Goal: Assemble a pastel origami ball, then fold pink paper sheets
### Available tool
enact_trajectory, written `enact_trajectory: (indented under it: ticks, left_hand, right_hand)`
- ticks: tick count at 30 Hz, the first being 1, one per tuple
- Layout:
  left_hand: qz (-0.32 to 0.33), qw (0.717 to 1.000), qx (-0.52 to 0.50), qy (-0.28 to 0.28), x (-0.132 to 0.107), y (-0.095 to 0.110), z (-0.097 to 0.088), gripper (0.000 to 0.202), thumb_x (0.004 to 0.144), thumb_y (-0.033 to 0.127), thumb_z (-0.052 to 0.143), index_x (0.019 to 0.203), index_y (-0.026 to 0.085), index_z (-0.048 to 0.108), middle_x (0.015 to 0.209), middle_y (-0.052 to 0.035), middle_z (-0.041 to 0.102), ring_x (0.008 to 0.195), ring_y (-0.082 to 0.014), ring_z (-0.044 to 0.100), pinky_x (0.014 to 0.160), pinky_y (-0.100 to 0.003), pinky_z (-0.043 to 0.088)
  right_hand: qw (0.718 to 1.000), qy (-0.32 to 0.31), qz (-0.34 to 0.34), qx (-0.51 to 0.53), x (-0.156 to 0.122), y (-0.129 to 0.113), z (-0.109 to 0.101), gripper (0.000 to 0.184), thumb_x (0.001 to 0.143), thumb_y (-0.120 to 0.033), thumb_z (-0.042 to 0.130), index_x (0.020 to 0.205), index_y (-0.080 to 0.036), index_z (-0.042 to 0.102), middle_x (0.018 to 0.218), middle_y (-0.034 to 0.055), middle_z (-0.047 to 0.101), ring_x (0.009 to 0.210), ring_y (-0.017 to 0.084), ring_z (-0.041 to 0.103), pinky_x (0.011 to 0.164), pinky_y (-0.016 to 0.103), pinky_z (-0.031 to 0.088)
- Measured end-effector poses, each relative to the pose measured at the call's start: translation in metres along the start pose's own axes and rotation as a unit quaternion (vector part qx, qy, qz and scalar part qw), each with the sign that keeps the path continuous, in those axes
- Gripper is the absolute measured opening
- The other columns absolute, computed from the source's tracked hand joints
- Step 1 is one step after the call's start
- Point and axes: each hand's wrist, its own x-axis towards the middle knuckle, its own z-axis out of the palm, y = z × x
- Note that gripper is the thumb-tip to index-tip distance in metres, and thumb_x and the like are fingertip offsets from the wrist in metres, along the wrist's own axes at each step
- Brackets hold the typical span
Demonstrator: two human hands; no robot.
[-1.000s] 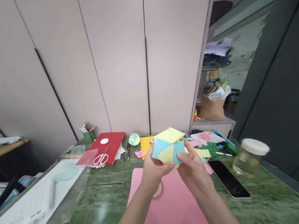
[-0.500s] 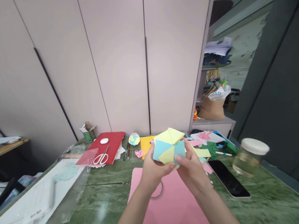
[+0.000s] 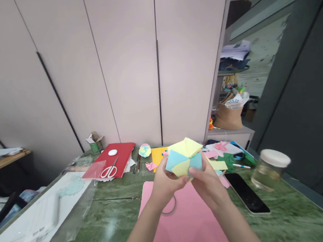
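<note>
Between my two hands is a folded-paper box (image 3: 184, 159) in yellow and light blue, its triangular panels meeting at a point on the side facing me. My left hand (image 3: 164, 182) grips its left side, thumb along the lower edge. On the right side my right hand (image 3: 209, 181) is closed round it, with the thumb pressed on the lower blue panel. The fingers behind the paper are hidden. Both hands are raised above a pink sheet (image 3: 186, 222) on the green table.
White scissors (image 3: 109, 171) lie on a red folder (image 3: 121, 156) at left. A smaller paper ball (image 3: 145, 150) sits at the back. To the right are a phone (image 3: 247, 192), a lidded jar (image 3: 270, 169) and paper scraps (image 3: 219, 165). A plastic sleeve (image 3: 76, 214) covers the left side.
The paper box has turned and tilted slightly in my hands, its top shifting a little to the right. Both hands keep their hold. The things on the table have stayed put.
</note>
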Motion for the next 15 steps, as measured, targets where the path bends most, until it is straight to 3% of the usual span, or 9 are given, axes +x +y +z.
enact_trajectory:
  ticks: [5,11,13,15]
  left_hand:
    - [-0.002,1.000,-0.023,-0.018,0.001,-0.003,-0.001,0.054,0.061,0.018,0.076,0.108,0.015,0.051,0.100,-0.0085,0.062,0.093,-0.0215,0.060,0.079,-0.031,0.049]
    - [-0.027,0.999,-0.011,-0.045,0.003,-0.002,0.000,0.051,0.063,0.023,0.074,0.105,0.015,0.046,0.097,-0.0085,0.064,0.090,-0.0213,0.063,0.078,-0.031,0.049]
    - [-0.053,0.994,0.060,-0.076,0.004,-0.001,-0.002,0.047,0.070,0.025,0.068,0.109,0.017,0.042,0.099,-0.0092,0.065,0.091,-0.0208,0.063,0.080,-0.033,0.049]
    - [-0.070,0.959,0.257,-0.092,0.005,-0.003,-0.005,0.043,0.075,0.025,0.063,0.112,0.018,0.041,0.104,-0.0101,0.065,0.096,-0.0209,0.063,0.082,-0.033,0.049]
  right_hand:
    - [1.000,0.020,-0.016,-0.003,0.002,0.002,-0.003,0.066,0.061,-0.022,0.075,0.119,-0.029,0.045,0.097,0.0025,0.064,0.087,0.020,0.063,0.079,0.034,0.049]
    - [0.995,0.050,-0.059,-0.058,0.002,0.006,-0.010,0.069,0.061,-0.023,0.075,0.122,-0.027,0.043,0.099,0.0036,0.063,0.085,0.020,0.063,0.077,0.033,0.050]
    - [0.987,0.100,-0.077,-0.101,0.006,0.006,-0.016,0.076,0.059,-0.023,0.076,0.127,-0.025,0.039,0.099,0.0050,0.063,0.081,0.019,0.063,0.073,0.033,0.052]
    - [0.971,0.154,-0.093,-0.158,0.010,0.006,-0.022,0.081,0.059,-0.024,0.076,0.130,-0.025,0.036,0.102,0.0068,0.063,0.080,0.020,0.064,0.070,0.034,0.053]
